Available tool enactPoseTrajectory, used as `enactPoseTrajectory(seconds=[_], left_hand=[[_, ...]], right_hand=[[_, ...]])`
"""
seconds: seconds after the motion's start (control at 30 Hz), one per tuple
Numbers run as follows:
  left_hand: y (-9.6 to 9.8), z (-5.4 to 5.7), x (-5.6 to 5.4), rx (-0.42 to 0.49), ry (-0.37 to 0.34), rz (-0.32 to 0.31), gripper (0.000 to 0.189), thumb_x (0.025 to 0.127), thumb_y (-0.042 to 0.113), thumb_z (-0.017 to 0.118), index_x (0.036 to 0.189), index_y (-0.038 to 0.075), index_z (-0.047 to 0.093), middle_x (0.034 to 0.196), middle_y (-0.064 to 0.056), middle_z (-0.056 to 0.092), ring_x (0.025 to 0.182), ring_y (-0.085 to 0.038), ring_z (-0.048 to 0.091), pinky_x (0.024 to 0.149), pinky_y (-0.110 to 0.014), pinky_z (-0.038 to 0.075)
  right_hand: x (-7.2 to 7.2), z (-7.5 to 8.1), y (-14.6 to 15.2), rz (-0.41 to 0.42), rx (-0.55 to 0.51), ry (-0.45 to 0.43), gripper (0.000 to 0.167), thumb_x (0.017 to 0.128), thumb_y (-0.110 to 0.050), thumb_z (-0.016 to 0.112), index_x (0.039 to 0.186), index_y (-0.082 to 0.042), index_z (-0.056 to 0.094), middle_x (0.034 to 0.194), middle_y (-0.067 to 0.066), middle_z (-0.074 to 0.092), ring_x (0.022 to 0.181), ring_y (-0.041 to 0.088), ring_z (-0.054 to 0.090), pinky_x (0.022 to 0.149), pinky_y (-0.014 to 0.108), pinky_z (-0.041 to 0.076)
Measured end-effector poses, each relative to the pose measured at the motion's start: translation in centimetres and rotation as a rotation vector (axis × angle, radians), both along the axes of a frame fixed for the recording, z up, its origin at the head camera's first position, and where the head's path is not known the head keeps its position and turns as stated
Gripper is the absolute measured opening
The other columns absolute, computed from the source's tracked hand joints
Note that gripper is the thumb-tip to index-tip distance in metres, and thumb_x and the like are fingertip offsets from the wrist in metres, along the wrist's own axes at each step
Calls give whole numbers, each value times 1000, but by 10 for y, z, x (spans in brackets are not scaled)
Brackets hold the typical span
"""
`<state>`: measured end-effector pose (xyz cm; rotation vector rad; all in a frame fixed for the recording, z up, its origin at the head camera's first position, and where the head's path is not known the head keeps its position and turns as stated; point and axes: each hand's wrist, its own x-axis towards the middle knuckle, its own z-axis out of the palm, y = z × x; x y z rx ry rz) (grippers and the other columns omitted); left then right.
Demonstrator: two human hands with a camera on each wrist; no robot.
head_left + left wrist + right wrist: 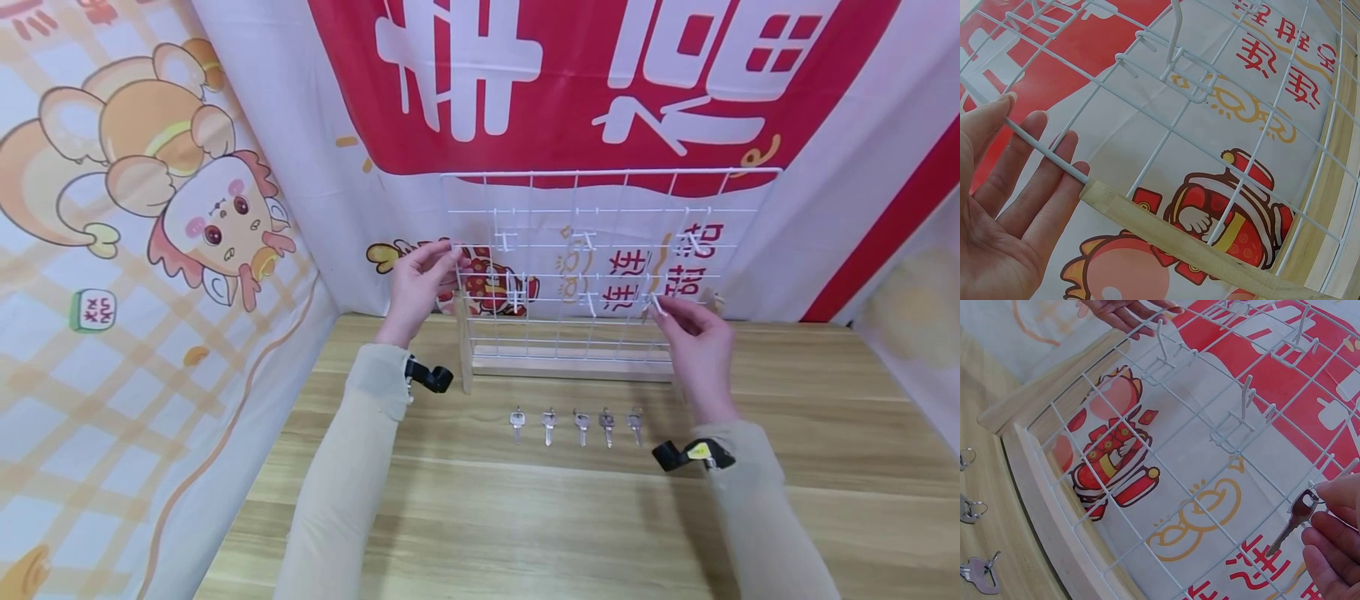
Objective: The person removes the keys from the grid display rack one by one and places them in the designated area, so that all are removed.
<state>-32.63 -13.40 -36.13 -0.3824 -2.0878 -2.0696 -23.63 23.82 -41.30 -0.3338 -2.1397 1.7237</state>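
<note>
A white wire grid rack [617,172] stands upright on the table in a wooden stand [570,367]. With thumb and fingers on either side, my left hand [420,283] holds the rack's left edge wire, just above the wooden post [1166,231]. My right hand [701,346] is at the lower right of the rack. In the right wrist view it pinches a key [1300,509] by its small ring, close to a white hook [1352,467]. I cannot tell whether the ring touches that hook. Other white hooks [1245,403] hang on the grid.
Several silver keys [549,427] with rings lie in a row on the wooden table [480,517] in front of the stand. A printed red and white cloth [570,92] hangs close behind the rack. A patterned cloth wall [150,358] borders the table on the left.
</note>
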Motion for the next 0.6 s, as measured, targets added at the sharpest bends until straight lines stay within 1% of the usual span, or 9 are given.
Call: enactPoseTrajectory(seconds=[0.17, 0.27, 0.37, 0.47, 0.57, 0.6], left_hand=[[-1, 0, 0, -2, 0, -2, 42, 98, 32, 71, 128, 3, 67, 111, -11, 74, 100, -28, 73, 90, -46, 59], [-1, 0, 1, 3, -7, -3, 42, 97, 32, 71, 128, 3, 67, 110, -11, 74, 101, -28, 72, 90, -46, 58], [-1, 0, 1, 1, -8, -3, 43, 98, 32, 71, 128, 2, 66, 111, -11, 74, 101, -28, 72, 90, -46, 58], [-1, 0, 0, -1, -8, -1, 44, 98, 32, 71, 129, 0, 66, 110, -11, 74, 100, -28, 73, 90, -46, 58], [0, 0, 0, 1, -5, 1, 43, 98, 31, 71, 128, 1, 66, 110, -11, 74, 100, -29, 73, 89, -46, 59], [0, 0, 0, 4, -4, 0, 41, 98, 31, 71, 127, 2, 68, 111, -14, 74, 100, -29, 73, 88, -45, 59]], right_hand=[[-4, 0, 0, -13, -32, 22, 34, 95, -29, 76, 125, -13, 72, 122, 4, 68, 103, 13, 63, 84, 15, 52], [-5, 0, 1, -18, -25, 12, 34, 95, -31, 75, 125, -14, 72, 120, 3, 68, 102, 13, 63, 84, 17, 53], [-5, 0, 2, -15, -3, -11, 37, 96, -37, 72, 126, -15, 71, 120, 2, 67, 104, 13, 62, 88, 21, 53], [-6, 0, 2, -12, 1, -22, 39, 97, -40, 71, 127, -15, 71, 121, 2, 67, 106, 14, 62, 91, 25, 53], [-6, 0, 3, -8, -2, -23, 39, 97, -39, 71, 127, -14, 70, 121, 3, 67, 106, 14, 63, 91, 24, 54], [-7, 0, 3, -7, -2, -24, 39, 97, -39, 71, 127, -14, 70, 121, 3, 67, 106, 14, 63, 90, 22, 54]])
